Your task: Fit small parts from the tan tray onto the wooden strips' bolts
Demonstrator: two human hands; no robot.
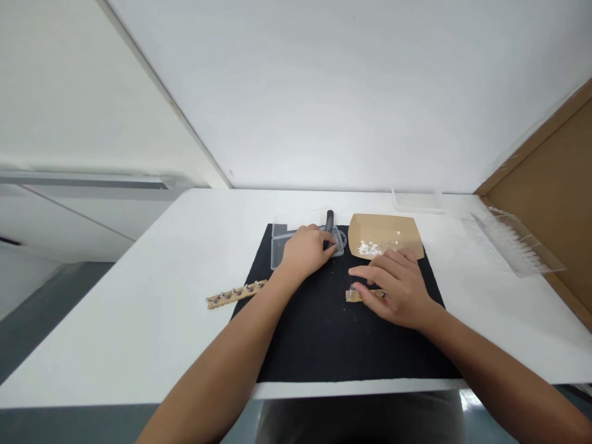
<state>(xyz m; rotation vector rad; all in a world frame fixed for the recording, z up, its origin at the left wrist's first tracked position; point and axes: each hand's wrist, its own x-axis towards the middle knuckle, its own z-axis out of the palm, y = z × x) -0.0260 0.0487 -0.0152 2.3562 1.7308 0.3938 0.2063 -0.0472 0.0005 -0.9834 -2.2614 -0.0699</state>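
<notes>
My left hand (306,248) reaches over the right end of a clear plastic box (279,246). Its thumb and fingers come together there; whatever lies between them is too small to make out. Just behind those fingers stands a black handle-like piece (330,220). My right hand (398,287) hovers over a short tan strip (348,296), index finger stretched out and thumb apart from it. A small clear piece (352,290) stands at the strip's left end, close to the thumb. Part of the strip, with small metal bits on it, is hidden under the hand.
A brown tray (385,227) holding small white pieces lies behind my right hand. To the left is a longer tan strip (225,298) with several metal bits. A black mat (324,345), a clear container (416,202) and a clear bag (518,243) lie on the white table (152,333).
</notes>
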